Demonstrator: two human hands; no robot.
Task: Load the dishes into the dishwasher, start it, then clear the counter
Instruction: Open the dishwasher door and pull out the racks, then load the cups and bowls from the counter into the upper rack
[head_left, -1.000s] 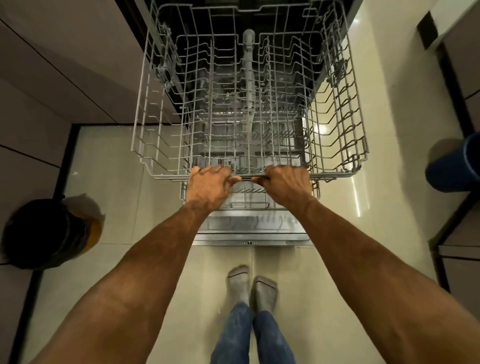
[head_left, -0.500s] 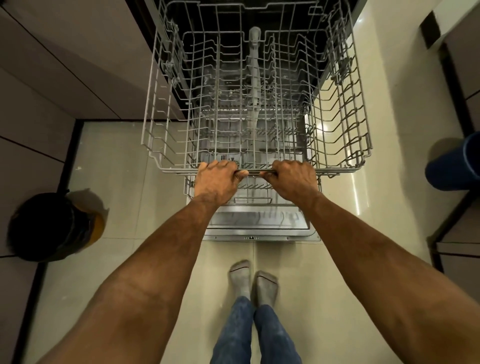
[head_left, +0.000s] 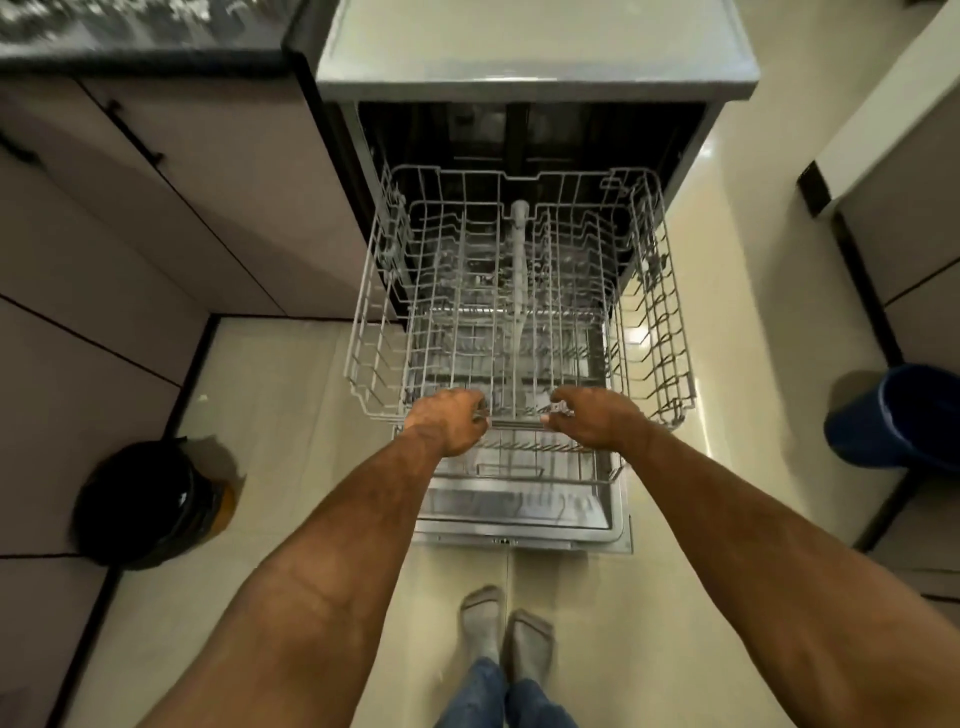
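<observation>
The left hand (head_left: 451, 422) is curled over the front rail of the upper wire rack (head_left: 519, 312), knuckles up, fingers hooked around the rim wire. The right hand (head_left: 592, 420) sits just beside it on the same rail; its fingers look looser and partly lifted, with the fingertips at the wire, so I cannot tell whether it has a firm grip or only rests there.

The upper wire rack is drawn well out of the dishwasher (head_left: 535, 73) and hangs above the lower rack (head_left: 519, 470), which rests on the dropped door (head_left: 524, 530) at the near end. Both racks are bare; no dishes show anywhere in view. The person's socked feet (head_left: 506, 634) stand just short of the door's near edge.

To the left, a black bin (head_left: 140, 501) stands on the floor against the pale cabinets (head_left: 156, 234); far left is a dark countertop (head_left: 140, 31). At the right edge is a blue bucket (head_left: 904, 415).

Risks, as I judge them: with the rack this far out, a hard pull could run it to the end of its runners and jolt it off. An uneven tug from one firm hand and one loose hand could skew it. Stepping forward could catch a foot or shin on the open door.
</observation>
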